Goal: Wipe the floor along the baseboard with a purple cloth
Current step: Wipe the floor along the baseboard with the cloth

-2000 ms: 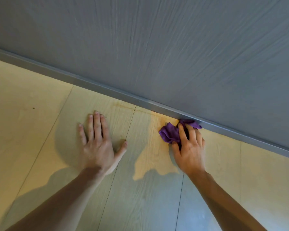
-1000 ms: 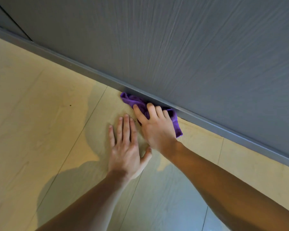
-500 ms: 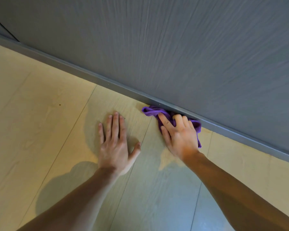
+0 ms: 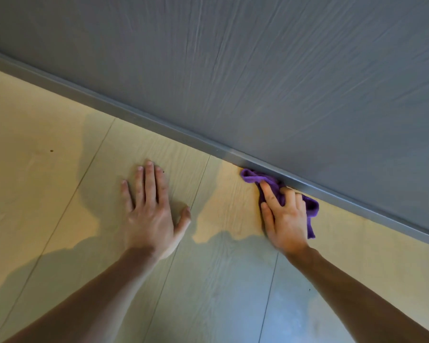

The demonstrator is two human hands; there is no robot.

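A crumpled purple cloth (image 4: 254,177) lies on the pale wood-look floor (image 4: 223,280), pressed against the grey baseboard (image 4: 159,126) that runs diagonally from upper left to lower right. My right hand (image 4: 284,219) presses down on the cloth, fingers curled over it; part of the cloth sticks out past the fingertips and past the hand's right side. My left hand (image 4: 151,214) rests flat on the floor to the left, fingers spread, holding nothing, about a hand's width from the baseboard.
A grey wood-grain wall panel (image 4: 282,70) rises above the baseboard and fills the upper half of the view. Plank seams cross the floor. A small dark speck (image 4: 51,151) lies on the floor at the left. Shadows of my arms fall on the planks.
My right hand has slid the cloth to the right along the baseboard, away from my left hand. My left hand has stayed flat on the floor.
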